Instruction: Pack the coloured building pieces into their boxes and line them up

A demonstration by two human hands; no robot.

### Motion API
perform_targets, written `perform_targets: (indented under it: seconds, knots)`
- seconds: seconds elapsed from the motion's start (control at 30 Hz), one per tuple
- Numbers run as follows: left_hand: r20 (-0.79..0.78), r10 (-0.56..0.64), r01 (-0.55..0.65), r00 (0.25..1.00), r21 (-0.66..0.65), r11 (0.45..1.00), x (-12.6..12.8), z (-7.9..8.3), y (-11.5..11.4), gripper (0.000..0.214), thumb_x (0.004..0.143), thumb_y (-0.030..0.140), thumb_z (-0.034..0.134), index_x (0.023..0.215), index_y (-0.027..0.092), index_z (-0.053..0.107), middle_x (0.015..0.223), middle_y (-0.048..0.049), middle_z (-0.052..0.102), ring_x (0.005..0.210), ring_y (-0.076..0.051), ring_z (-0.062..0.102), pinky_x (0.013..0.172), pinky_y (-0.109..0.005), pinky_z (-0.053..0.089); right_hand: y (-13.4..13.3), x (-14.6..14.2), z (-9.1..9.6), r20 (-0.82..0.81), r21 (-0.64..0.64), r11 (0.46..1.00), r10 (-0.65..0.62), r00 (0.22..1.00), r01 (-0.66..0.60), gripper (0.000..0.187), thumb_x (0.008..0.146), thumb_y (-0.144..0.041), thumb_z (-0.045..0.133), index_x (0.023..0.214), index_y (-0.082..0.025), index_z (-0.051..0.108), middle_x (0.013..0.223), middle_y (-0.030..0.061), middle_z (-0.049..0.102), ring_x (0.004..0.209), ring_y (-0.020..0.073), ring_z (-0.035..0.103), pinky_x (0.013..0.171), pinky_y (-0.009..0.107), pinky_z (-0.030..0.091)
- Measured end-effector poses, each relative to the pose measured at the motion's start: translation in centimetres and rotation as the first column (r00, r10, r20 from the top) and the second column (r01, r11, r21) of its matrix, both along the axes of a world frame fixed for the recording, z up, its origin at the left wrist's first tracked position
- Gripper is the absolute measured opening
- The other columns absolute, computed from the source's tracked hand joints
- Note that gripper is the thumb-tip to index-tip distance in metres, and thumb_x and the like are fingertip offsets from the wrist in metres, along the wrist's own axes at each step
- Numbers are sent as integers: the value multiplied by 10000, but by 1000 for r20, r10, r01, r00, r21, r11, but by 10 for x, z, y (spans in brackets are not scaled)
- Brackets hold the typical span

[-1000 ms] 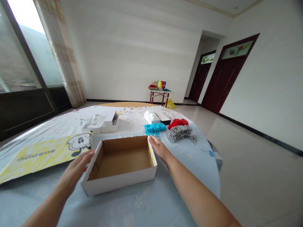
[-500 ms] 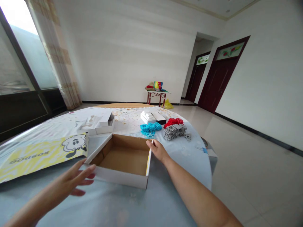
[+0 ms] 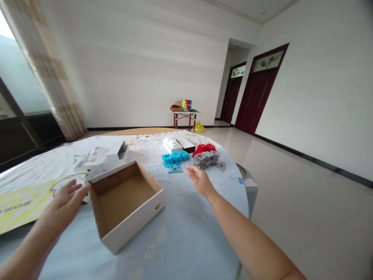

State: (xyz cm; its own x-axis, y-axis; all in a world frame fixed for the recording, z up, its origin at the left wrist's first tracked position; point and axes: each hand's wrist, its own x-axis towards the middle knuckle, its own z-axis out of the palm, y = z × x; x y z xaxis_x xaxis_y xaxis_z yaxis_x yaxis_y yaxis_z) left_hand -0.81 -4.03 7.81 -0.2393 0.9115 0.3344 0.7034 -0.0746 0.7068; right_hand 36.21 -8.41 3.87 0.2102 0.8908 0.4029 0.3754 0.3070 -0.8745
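An empty open cardboard box [image 3: 128,212], white outside and brown inside, lies turned at an angle on the light blue tablecloth [image 3: 186,233]. My left hand [image 3: 67,198] is open with fingers spread, its fingertips at the box's left wall. My right hand [image 3: 198,179] hovers open over the cloth, clear of the box, a short way in front of the blue [image 3: 175,158], red [image 3: 204,148] and grey [image 3: 207,159] piles of small plastic pieces.
A yellow cartoon-printed box lid [image 3: 32,194] lies at the left. White box parts [image 3: 106,157] and a small white and black box [image 3: 178,144] sit farther back. The table edge [image 3: 247,190] drops off at the right. A small red-legged table [image 3: 184,116] stands by the far wall.
The box has been swung round to the left and now sits at an angle. My right hand has let go of its right wall and moved toward the coloured piles. The view has shifted.
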Motion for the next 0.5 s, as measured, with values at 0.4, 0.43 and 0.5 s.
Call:
perform_targets:
  seconds: [0.4,0.43,0.5]
  knots:
    - [591,-567,783,574,-192,592,221,8,-94,493,739,429,562,1138,140,548,1165,-145,599,1064,-240,567,926,-360,441,61,183,-20,202,-167,781,-570,796,602,486,773,-554,382,749,-154,656,757,88,686,844,250,622,706,282,445]
    - [619,-534,774,576,-203,600,241,1,-84,500,744,396,560,1158,117,528,1185,-167,581,1072,-243,561,919,-363,441,67,186,-19,236,-195,781,-550,801,594,514,774,-579,369,705,-158,655,702,84,677,813,252,625,686,283,439]
    - [666,-448,722,596,-200,662,276,-13,-59,495,769,327,530,1205,97,481,1240,-193,535,1113,-242,535,915,-358,435,80,192,-19,297,-250,771,-515,804,586,572,773,-621,342,679,-155,660,674,96,669,790,256,628,673,289,435]
